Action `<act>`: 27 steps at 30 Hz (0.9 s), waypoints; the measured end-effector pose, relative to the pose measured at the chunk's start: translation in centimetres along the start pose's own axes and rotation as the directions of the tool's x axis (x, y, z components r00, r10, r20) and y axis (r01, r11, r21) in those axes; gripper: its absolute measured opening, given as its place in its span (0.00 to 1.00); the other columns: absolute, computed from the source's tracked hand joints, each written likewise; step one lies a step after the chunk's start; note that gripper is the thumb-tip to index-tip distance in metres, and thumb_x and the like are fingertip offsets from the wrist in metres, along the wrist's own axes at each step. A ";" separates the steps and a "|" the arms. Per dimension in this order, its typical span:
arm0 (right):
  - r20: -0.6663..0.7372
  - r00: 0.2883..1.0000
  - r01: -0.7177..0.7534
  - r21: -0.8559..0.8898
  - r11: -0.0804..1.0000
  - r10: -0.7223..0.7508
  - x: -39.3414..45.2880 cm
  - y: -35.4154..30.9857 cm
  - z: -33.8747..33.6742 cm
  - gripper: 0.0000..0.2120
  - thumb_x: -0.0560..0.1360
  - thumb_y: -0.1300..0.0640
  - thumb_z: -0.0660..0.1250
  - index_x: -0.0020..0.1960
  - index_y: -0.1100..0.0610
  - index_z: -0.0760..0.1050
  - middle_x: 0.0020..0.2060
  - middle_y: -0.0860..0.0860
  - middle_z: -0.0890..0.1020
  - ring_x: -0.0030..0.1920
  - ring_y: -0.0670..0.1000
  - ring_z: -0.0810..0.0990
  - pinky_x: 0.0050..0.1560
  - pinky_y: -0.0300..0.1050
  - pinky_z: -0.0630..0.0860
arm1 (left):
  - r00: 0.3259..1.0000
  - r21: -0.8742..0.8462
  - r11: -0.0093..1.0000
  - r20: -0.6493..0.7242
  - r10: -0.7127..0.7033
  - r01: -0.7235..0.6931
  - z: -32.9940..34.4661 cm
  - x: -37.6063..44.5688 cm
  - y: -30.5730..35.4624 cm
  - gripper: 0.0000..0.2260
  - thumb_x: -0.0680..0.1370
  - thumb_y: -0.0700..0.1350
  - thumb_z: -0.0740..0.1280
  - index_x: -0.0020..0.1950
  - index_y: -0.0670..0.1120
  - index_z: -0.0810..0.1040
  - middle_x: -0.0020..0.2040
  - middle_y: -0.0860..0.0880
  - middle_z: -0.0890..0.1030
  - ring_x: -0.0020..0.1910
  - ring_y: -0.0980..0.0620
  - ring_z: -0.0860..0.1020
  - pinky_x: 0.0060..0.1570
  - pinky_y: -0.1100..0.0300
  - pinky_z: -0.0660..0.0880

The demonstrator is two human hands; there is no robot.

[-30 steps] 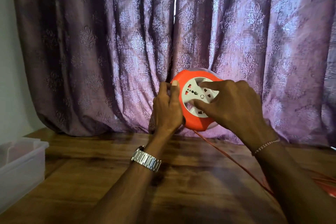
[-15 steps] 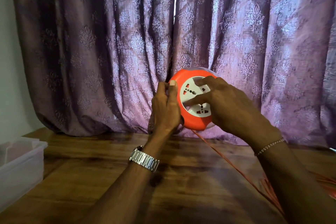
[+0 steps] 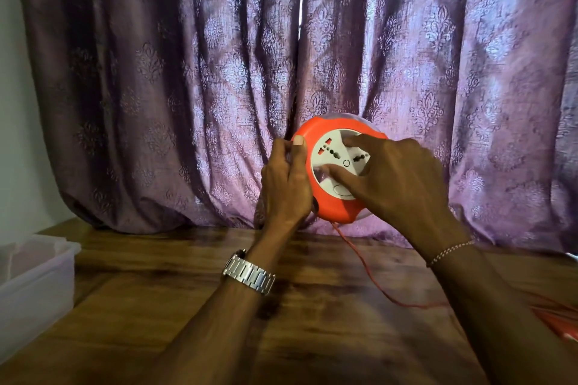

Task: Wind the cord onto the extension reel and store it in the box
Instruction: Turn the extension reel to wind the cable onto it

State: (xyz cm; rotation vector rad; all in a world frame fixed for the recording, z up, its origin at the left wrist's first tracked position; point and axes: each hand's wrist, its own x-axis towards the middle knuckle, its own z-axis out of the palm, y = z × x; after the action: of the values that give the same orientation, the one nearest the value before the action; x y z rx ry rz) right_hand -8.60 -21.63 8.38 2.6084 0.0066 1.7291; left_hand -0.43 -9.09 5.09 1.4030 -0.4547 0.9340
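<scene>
Gripping the orange extension reel by its rim with my left hand, I am holding it above the wooden table while my right hand is pressing 2 straight fingers on its white socket face. Rigid and light, I judge; the thin cord is trailing limply.

Both forearms raised, reaching forward. Left hand curled in a grip, thumb up. Right hand fingers spread, pressing forward.
</scene>
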 end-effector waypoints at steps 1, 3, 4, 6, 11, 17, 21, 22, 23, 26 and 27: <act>0.013 1.000 0.017 -0.021 1.000 -0.016 0.1 -0.1 -0.2 0.31 0.66 0.25 0.63 0.60 0.42 0.78 0.42 0.51 0.85 0.44 0.60 0.82 0.37 0.47 0.74 | 1.000 -0.003 1.000 -0.003 0.003 -0.003 0.0 0.0 0.0 0.18 0.81 0.59 0.56 0.43 0.45 0.72 0.36 0.47 0.79 0.40 0.42 0.77 0.43 0.43 0.75; 0.086 0.995 0.040 0.034 0.999 -0.042 0.3 0.1 -0.7 0.26 0.68 0.30 0.66 0.60 0.44 0.77 0.45 0.49 0.84 0.48 0.57 0.81 0.41 0.49 0.76 | 1.000 -0.006 1.000 -0.011 0.009 -0.009 -0.1 0.0 0.0 0.19 0.80 0.58 0.57 0.43 0.44 0.72 0.36 0.45 0.79 0.40 0.41 0.77 0.43 0.42 0.75; 0.119 0.991 0.056 0.103 0.993 -0.068 0.5 0.3 -0.9 0.22 0.70 0.35 0.68 0.58 0.46 0.77 0.47 0.49 0.82 0.49 0.56 0.80 0.43 0.50 0.77 | 1.000 -0.008 1.000 -0.013 0.008 -0.008 -0.1 0.1 0.0 0.18 0.80 0.58 0.57 0.43 0.44 0.72 0.36 0.45 0.79 0.39 0.41 0.76 0.43 0.42 0.74; 0.178 0.970 0.127 0.205 0.970 -0.165 0.7 0.6 -1.3 0.14 0.72 0.47 0.71 0.56 0.47 0.77 0.50 0.51 0.79 0.50 0.56 0.79 0.45 0.52 0.76 | 1.000 -0.014 1.000 -0.017 -0.001 0.001 -0.2 0.1 0.0 0.17 0.81 0.58 0.57 0.41 0.46 0.70 0.34 0.48 0.77 0.37 0.44 0.74 0.42 0.42 0.74; 0.438 0.844 0.244 0.203 0.948 -0.311 0.9 0.8 -1.2 0.29 0.72 0.66 0.65 0.63 0.37 0.73 0.72 0.51 0.65 0.71 0.55 0.65 0.61 0.56 0.73 | 1.000 -0.010 1.000 -0.005 -0.003 0.003 -0.2 0.1 -0.3 0.17 0.81 0.57 0.57 0.41 0.46 0.69 0.33 0.49 0.75 0.35 0.46 0.72 0.42 0.41 0.74; 0.371 0.882 0.282 0.083 0.956 -0.292 0.7 0.8 -0.9 0.30 0.72 0.61 0.63 0.62 0.29 0.70 0.69 0.48 0.68 0.66 0.56 0.68 0.45 0.51 0.73 | 1.000 -0.005 1.000 0.009 0.002 -0.002 -0.1 0.1 -0.4 0.18 0.81 0.58 0.57 0.43 0.44 0.71 0.36 0.46 0.78 0.38 0.44 0.75 0.43 0.41 0.75; 0.293 0.924 0.239 0.058 0.969 -0.245 0.4 1.0 -0.5 0.28 0.67 0.49 0.67 0.64 0.28 0.69 0.54 0.52 0.76 0.53 0.58 0.78 0.40 0.49 0.72 | 1.000 0.006 1.000 0.018 0.008 -0.009 0.0 0.0 -0.5 0.19 0.80 0.59 0.57 0.44 0.44 0.72 0.37 0.45 0.79 0.40 0.40 0.78 0.43 0.42 0.75; 0.262 0.944 0.189 0.074 0.979 -0.201 0.3 1.0 -0.4 0.28 0.65 0.43 0.68 0.64 0.29 0.70 0.51 0.52 0.79 0.51 0.58 0.79 0.42 0.49 0.74 | 1.000 0.014 1.000 0.016 0.009 -0.009 0.1 -0.1 -0.5 0.19 0.80 0.59 0.57 0.43 0.45 0.72 0.35 0.47 0.78 0.38 0.41 0.77 0.42 0.42 0.75; 0.226 0.963 0.129 0.090 0.988 -0.146 0.3 1.0 -0.3 0.28 0.63 0.37 0.67 0.63 0.30 0.71 0.48 0.50 0.81 0.50 0.58 0.80 0.44 0.50 0.77 | 1.000 0.019 1.000 0.012 0.010 -0.010 0.1 -0.2 -0.4 0.18 0.80 0.59 0.57 0.42 0.46 0.71 0.34 0.49 0.77 0.37 0.43 0.75 0.41 0.43 0.74; 0.110 0.993 0.022 0.090 0.996 -0.032 0.3 0.8 0.2 0.34 0.58 0.23 0.60 0.62 0.33 0.74 0.42 0.48 0.86 0.46 0.58 0.82 0.42 0.49 0.77 | 1.000 0.006 1.000 0.005 0.006 -0.006 0.2 -0.2 -0.5 0.16 0.80 0.58 0.58 0.40 0.49 0.69 0.32 0.50 0.75 0.35 0.47 0.72 0.41 0.43 0.74; 0.088 0.996 0.024 0.072 0.997 -0.030 0.3 0.8 0.4 0.35 0.58 0.22 0.59 0.62 0.35 0.75 0.41 0.49 0.86 0.45 0.59 0.82 0.41 0.49 0.76 | 1.000 0.004 1.000 0.004 0.002 -0.002 0.2 -0.2 -0.5 0.16 0.81 0.58 0.58 0.40 0.49 0.69 0.33 0.50 0.75 0.35 0.46 0.73 0.41 0.43 0.74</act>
State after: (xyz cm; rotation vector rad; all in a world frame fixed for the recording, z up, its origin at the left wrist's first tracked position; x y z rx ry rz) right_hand -8.16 -22.40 8.51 2.7197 0.1044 1.6322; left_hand -0.11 -9.30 4.71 1.4086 -0.4579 0.9338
